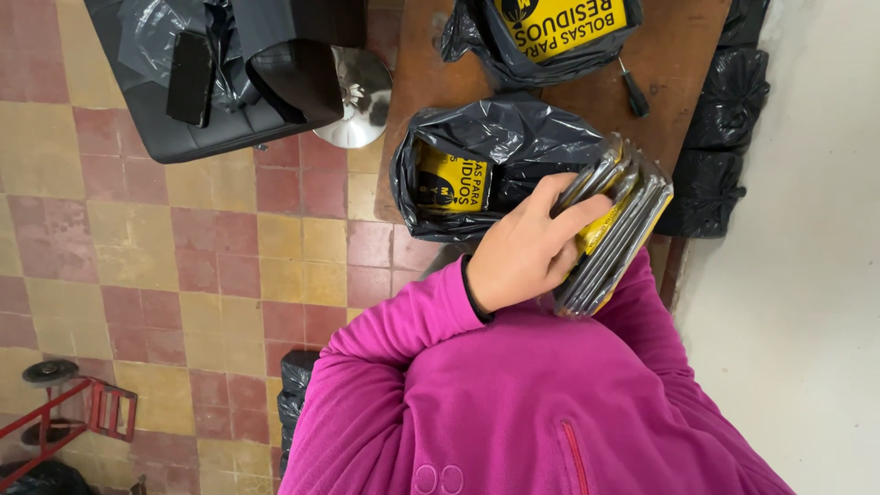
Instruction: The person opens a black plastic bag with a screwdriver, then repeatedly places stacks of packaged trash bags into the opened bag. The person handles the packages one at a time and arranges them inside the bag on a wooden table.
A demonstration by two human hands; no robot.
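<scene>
My left hand (527, 252) clasping stack of flat packets (616, 229) against chest, fingers curling over top. Right hand hidden behind stack, grip unclear. Black bag (500, 147) lying open just beyond.

Glossy plastic packets (616, 229), crinkled shiny black bag (500, 137), matt worn wooden table (678, 64).

A stack of flat clear-wrapped packets (616, 234), yellow and black, sits just right of centre, held against a magenta chest by a hand (532, 252) at its nine o'clock side. At the stack's ten o'clock, an open black plastic bag (495, 137) shows a yellow label (454, 181) with black print. At twelve o'clock, another black bag (550, 46) carries a larger yellow label (561, 23).
</scene>
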